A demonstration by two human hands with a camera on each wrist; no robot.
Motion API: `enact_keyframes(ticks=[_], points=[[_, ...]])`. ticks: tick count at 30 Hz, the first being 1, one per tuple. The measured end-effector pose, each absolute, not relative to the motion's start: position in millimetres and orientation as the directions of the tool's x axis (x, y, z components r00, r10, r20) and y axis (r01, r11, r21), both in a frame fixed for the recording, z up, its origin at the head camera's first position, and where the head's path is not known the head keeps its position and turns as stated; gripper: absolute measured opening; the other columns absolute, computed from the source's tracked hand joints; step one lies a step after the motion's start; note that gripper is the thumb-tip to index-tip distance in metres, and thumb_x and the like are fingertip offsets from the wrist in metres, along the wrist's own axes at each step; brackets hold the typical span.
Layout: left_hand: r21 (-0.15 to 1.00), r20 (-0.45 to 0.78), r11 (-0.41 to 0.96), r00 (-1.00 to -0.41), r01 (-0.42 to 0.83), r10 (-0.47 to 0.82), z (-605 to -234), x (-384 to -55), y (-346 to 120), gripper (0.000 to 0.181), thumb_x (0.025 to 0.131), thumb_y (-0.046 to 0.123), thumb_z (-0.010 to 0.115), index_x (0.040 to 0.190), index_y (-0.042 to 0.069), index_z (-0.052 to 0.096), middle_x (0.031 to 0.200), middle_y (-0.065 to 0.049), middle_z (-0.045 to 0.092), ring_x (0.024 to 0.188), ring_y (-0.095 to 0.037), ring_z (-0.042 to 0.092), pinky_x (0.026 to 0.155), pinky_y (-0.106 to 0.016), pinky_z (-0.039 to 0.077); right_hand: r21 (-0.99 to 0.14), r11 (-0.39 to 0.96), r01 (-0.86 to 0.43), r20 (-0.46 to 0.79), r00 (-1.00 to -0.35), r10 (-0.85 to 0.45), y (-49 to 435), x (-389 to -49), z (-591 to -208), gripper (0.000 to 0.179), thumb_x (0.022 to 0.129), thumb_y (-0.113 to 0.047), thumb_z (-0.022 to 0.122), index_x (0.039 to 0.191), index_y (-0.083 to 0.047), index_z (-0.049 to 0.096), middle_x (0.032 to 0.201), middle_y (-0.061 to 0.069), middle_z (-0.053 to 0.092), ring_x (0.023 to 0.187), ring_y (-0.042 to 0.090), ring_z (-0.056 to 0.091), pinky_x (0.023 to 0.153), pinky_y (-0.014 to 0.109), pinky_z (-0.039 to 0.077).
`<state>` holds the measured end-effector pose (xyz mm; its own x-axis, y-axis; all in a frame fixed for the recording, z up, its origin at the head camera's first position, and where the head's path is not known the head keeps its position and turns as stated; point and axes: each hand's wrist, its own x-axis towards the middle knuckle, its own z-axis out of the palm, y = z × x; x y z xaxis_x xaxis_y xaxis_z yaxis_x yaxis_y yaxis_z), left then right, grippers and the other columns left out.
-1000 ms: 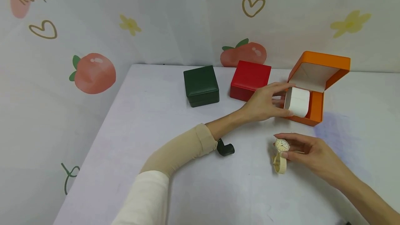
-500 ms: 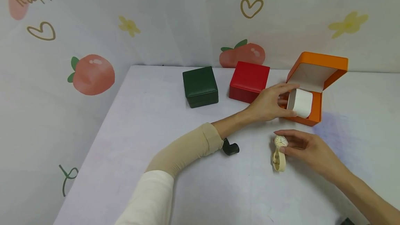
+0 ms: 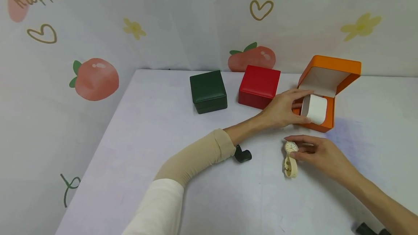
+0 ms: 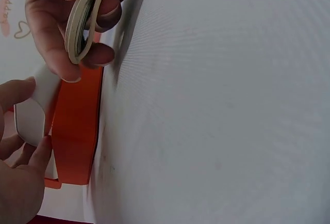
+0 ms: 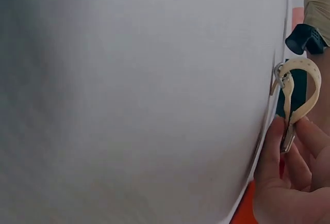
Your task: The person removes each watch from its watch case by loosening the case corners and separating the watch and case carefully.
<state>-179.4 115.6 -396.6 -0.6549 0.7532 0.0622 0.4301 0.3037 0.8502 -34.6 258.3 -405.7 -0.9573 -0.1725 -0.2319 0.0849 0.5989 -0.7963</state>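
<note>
Left hand (image 3: 283, 111): thumb and fingers clamped on opposite sides of a white cushion (image 3: 316, 109). We find the cushion in the base of an orange box (image 3: 314, 127), tilted; whether it sits fully down, we cannot tell. The box stands at the far right of the table (image 3: 140, 130), lid raised and leaning back, pale lining showing.

Right hand (image 3: 321, 155): thumb and fingers pinched together on a cream watch (image 3: 291, 147), held by its case in front of the orange box, dial up. We note a round dial, and a strap (image 3: 293, 170) formed into a loop, with a metal buckle (image 5: 280, 74). Whether the strap touches the table, we cannot tell.

Red box (image 3: 260, 84): closed, left of the orange one, partly behind the left hand.

Green box (image 3: 208, 91): closed, left of the red, apart from it.

Sleeve (image 3: 196, 155): beige and white, on the left arm; by its cuff we list a small black object (image 3: 244, 156).

Backdrop (image 3: 183, 28): white, printed with fruit, hearts, yellow flowers.
</note>
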Motion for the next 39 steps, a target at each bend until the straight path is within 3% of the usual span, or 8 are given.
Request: enact_keyframes(ticks=[9,18,27,39], points=[[0.709,0.066,0.422,-0.649,0.565,0.758,-396,-180,120,0.077,0.081,0.039,0.082,0.148,0.022,0.048,0.145,0.005,0.047,0.122,0.000,0.044,0.097,-0.006,0.033,-0.771,0.637,0.011,-0.168,-0.968,-0.185,259,-39,-407,0.041,0.087,-0.026,0.078,0.126,-0.015,0.069,0.110,0.006,0.070,0.083,0.007,0.068,0.070,0.019,0.055],[0.684,0.066,0.431,-0.639,0.588,0.766,-395,-182,123,0.078,0.083,0.040,0.080,0.150,0.022,0.044,0.149,0.005,0.044,0.127,0.000,0.042,0.100,-0.007,0.031,-0.704,0.699,-0.128,-0.013,-0.981,-0.193,256,-42,-409,0.034,0.079,-0.020,0.085,0.111,-0.017,0.073,0.088,-0.005,0.073,0.074,0.001,0.068,0.068,0.012,0.050],[0.647,0.058,0.448,-0.625,0.617,0.778,-393,-185,131,0.076,0.085,0.038,0.078,0.150,0.020,0.043,0.148,0.006,0.046,0.127,0.001,0.042,0.101,-0.005,0.028,-0.656,0.702,-0.278,0.140,-0.959,-0.248,257,-47,-415,0.036,0.074,-0.011,0.088,0.107,-0.014,0.076,0.097,-0.001,0.073,0.073,-0.002,0.065,0.067,0.008,0.049],[0.660,0.014,0.467,-0.630,0.589,0.776,-398,-190,131,0.077,0.083,0.037,0.081,0.149,0.020,0.045,0.145,0.007,0.049,0.124,-0.001,0.044,0.102,-0.008,0.030,-0.620,0.716,-0.321,0.178,-0.946,-0.271,257,-50,-418,0.034,0.072,-0.013,0.089,0.103,-0.016,0.078,0.092,-0.008,0.070,0.072,-0.002,0.062,0.064,0.010,0.046]])
